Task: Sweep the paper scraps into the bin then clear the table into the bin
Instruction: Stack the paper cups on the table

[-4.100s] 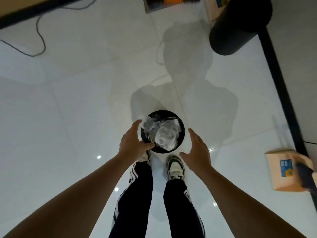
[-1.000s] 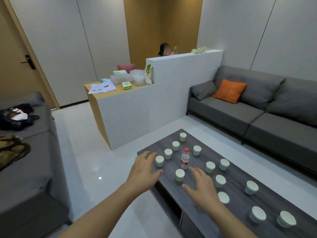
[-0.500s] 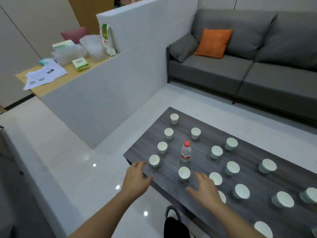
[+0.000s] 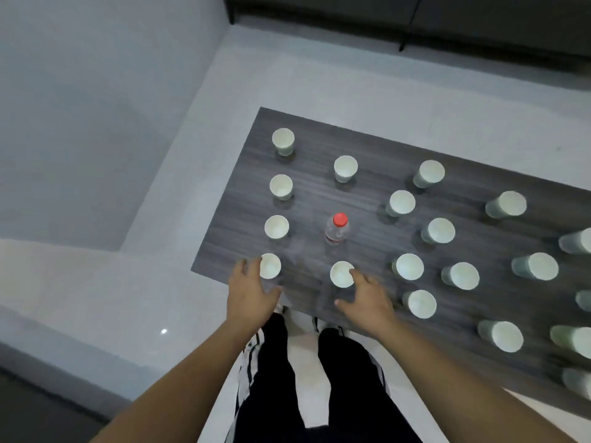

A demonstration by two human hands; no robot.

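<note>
Hands [image 4: 249, 292] lowered nearer, cups [image 4: 341, 274] surrounding bottle [image 4: 337, 230]

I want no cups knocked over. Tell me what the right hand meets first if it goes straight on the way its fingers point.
Most likely the paper cup just ahead of the right hand, its fingers already at the rim; whether they touch is unclear.

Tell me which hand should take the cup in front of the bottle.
Probably the right hand: its fingers already reach that cup. The left hand sits by the corner cup, farther off.
</note>
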